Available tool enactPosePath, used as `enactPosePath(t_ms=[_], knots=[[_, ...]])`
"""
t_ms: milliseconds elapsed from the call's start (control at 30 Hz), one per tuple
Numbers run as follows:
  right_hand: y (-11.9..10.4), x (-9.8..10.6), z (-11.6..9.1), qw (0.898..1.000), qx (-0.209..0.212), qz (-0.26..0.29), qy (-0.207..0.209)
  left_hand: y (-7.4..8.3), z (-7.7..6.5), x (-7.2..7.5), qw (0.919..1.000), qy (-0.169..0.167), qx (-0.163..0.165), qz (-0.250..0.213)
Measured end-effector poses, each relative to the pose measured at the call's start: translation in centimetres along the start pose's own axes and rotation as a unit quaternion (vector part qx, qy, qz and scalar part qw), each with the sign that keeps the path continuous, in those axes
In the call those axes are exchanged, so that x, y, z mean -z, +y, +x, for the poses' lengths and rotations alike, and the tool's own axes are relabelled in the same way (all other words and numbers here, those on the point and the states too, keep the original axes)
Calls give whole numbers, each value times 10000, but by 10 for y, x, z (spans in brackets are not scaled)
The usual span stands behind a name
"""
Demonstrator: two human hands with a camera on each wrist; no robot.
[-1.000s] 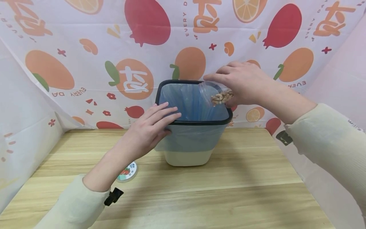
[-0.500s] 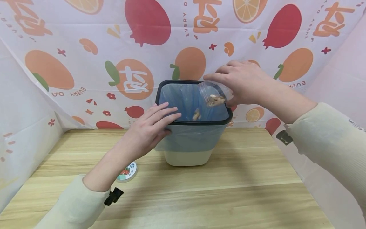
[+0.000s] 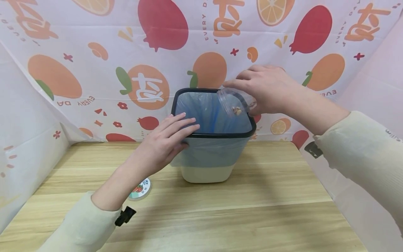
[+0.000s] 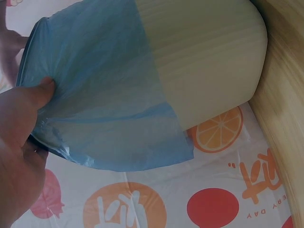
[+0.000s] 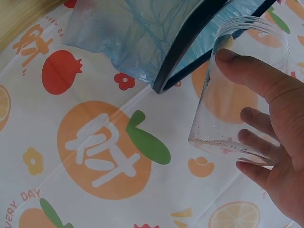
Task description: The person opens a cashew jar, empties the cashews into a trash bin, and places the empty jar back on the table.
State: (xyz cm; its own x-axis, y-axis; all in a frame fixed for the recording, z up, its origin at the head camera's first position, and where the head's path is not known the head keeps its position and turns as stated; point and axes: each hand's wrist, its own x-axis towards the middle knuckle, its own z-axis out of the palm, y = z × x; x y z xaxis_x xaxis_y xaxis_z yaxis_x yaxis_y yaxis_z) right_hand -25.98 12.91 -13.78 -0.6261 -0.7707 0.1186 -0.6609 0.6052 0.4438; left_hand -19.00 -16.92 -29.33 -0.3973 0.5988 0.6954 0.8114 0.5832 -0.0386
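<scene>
A cream trash can (image 3: 207, 174) with a black rim stands upright on the table, lined with a blue plastic bag (image 3: 201, 108) folded over its outside. My left hand (image 3: 162, 142) grips the rim at the near left, fingers over the top and thumb (image 4: 43, 92) against the bag outside. My right hand (image 3: 272, 89) holds a clear jar (image 5: 204, 126) tilted mouth-down over the opening. A few small nut pieces (image 3: 237, 111) show near the jar's mouth; the rest of the jar looks bare. The can's bottom is hidden.
A round lid (image 3: 143, 190) with a printed label lies on the wooden table (image 3: 220, 217), partly behind the left forearm. A fruit-printed cloth (image 3: 104, 77) hangs close behind the can and along both sides.
Most of the nuts have slid out of the jar and dropped into the trash can. The right hand has tilted the jar slightly further; the left hand stays put.
</scene>
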Motion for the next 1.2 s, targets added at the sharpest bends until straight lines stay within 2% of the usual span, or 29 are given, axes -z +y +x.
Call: enactPosePath(t_ms=[467,700,1000,1200], knots=[[-7,11,4,9990,223,-377,-61,1,-1,0,10000,-47,22,44],[-9,13,5,9961,441,-753,111,0,-1,0,10000,22,-6,8],[-11,14,6,9958,564,-714,137,0,-1,1,10000,18,4,4],[-10,11,3,9976,428,-515,152,0,0,1,10000,6,6,-8]])
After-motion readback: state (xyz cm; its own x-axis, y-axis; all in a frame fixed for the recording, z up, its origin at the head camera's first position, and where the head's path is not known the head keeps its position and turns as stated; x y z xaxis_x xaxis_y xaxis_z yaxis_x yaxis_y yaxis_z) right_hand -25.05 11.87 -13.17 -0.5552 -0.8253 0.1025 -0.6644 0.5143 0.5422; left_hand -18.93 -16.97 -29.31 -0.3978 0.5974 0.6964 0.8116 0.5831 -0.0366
